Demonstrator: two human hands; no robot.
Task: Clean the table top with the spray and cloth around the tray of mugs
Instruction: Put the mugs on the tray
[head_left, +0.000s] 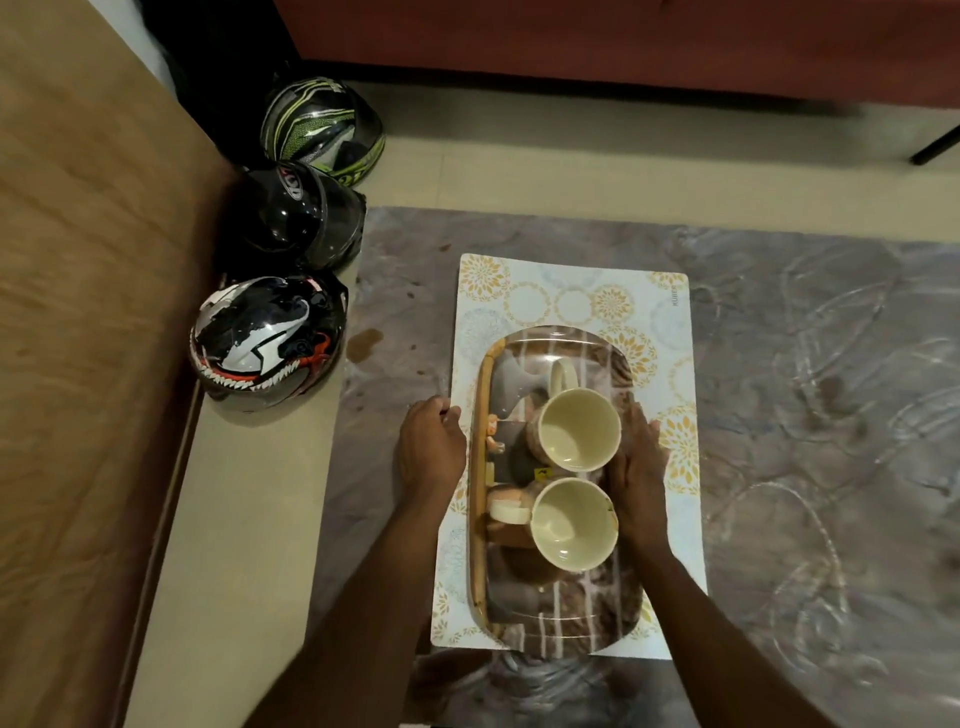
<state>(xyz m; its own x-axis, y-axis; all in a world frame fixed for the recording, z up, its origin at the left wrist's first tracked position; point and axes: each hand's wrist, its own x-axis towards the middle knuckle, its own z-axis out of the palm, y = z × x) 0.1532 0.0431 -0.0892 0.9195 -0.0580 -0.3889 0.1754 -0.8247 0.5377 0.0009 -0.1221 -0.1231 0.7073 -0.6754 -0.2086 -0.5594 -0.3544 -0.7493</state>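
The tray (558, 621) lies on a patterned mat (576, 296) on the marbled table top (805, 389), long axis running away from the viewer; its right rim is hidden behind the right hand (639, 462), and no spray or cloth is in view. Two cream mugs (579, 428) stand upright, mouths up, the far handle pointing away, the near handle leftward. The left hand (428, 449) curls its fingers at the tray's left edge, the fingertips hidden, while the right hand's fingers lie straight and together along the tray's right side.

place: home living room | signs: sofa (623, 47), low table (805, 364), three helmets (267, 340) on floor
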